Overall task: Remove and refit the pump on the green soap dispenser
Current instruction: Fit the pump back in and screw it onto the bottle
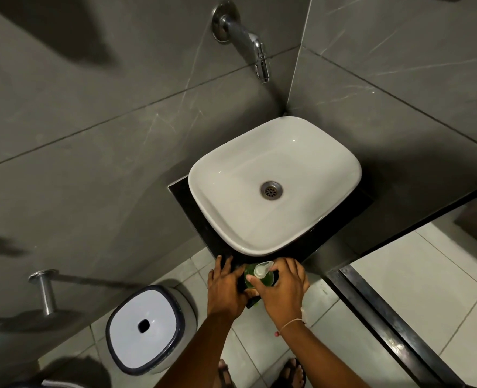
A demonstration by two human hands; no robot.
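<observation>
The green soap dispenser (265,279) stands on the front edge of the black counter (192,208), just in front of the white basin. Its white pump (262,269) sits on top, nozzle pointing to the upper right. My left hand (226,288) wraps the bottle's left side, thumb and fingers against the green body. My right hand (283,289) closes over the pump collar from the right, fingertips touching the neck under the white head. The bottle's lower part is hidden behind both hands.
A white basin (310,242) with a metal drain fills the counter. A chrome tap (248,40) juts from the grey tiled wall above. A white-lidded bin (144,329) stands on the floor at left, a metal wall rail (45,292) beside it. My sandalled feet (293,372) are below.
</observation>
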